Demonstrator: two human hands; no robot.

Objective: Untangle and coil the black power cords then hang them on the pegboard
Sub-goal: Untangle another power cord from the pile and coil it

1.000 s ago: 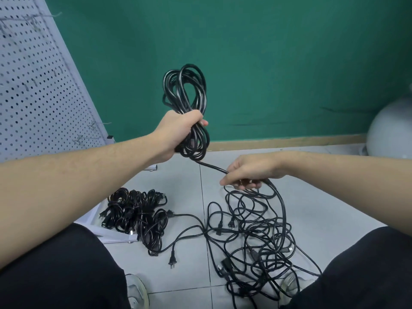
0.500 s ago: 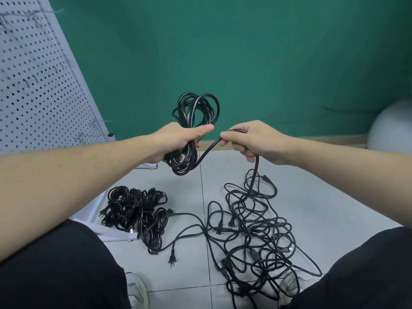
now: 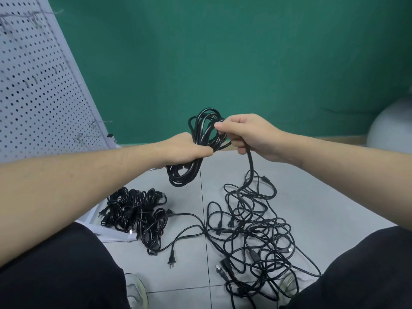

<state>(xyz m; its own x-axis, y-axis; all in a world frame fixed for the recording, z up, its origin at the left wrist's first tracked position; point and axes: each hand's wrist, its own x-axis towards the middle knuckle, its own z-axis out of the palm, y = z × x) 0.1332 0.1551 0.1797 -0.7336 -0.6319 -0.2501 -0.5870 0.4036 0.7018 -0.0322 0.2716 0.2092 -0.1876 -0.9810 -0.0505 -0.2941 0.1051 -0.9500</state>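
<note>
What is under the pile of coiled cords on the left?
The coiled cords lie partly on grey floor tile, partly over a white frame at the pegboard's foot. Whatever lies directly beneath stays covered.

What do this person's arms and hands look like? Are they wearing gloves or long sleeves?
No gloves: both the left hand and right hand are bare, with no rings, watch or wristbands showing. The forearms are bare too, as far as the picture's edges; no sleeve is in view. Lower down, black trousers cover the legs.
</note>
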